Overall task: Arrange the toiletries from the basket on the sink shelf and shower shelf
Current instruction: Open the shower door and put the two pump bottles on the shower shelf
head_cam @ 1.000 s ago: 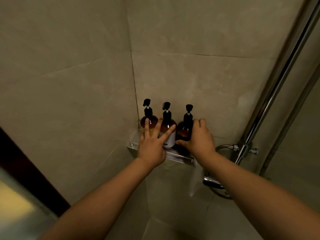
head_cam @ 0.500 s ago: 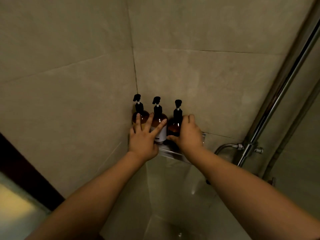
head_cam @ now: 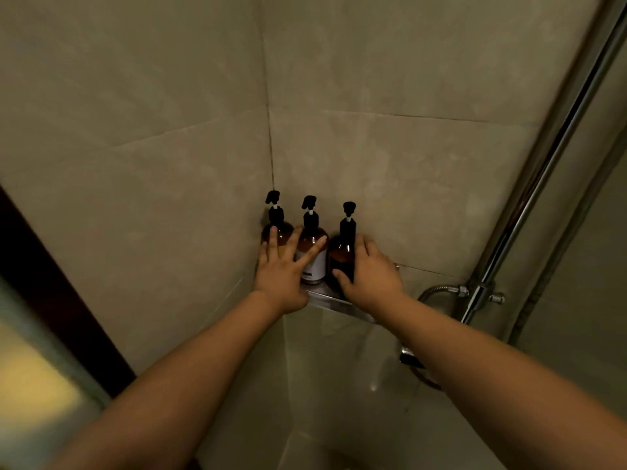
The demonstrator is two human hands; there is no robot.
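The head camera, the only view, looks forward and down into a tiled shower corner where a small metal shower shelf (head_cam: 334, 300) is fixed across the angle of the two walls. Three brown pump bottles stand upright on it in a tight row: the left bottle (head_cam: 280, 230) tucked right into the corner, the middle bottle (head_cam: 311, 256) with a pale label facing out, and the right bottle (head_cam: 342, 252) just beside it. Their black pump heads all rise above the hands.

The left hand (head_cam: 281, 276) lies flat against the fronts of the left and middle bottles, its fingers (head_cam: 296, 242) spread wide apart and not wrapped around anything; this looks like a push or a steadying touch that keeps the two bottles back against the wall. The right hand (head_cam: 371, 278) cups the right bottle, thumb on its near side and fingers curled around its far side, so it is closed on that bottle, probably to slide it snugly against its neighbour and square up the row.

A chrome shower pipe (head_cam: 549, 164) runs up the right side, with a valve (head_cam: 478, 295) well clear of the shelf. The basket and the sink shelf are out of sight, so how much of the job remains there cannot be told; the shower shelf itself seems almost settled.
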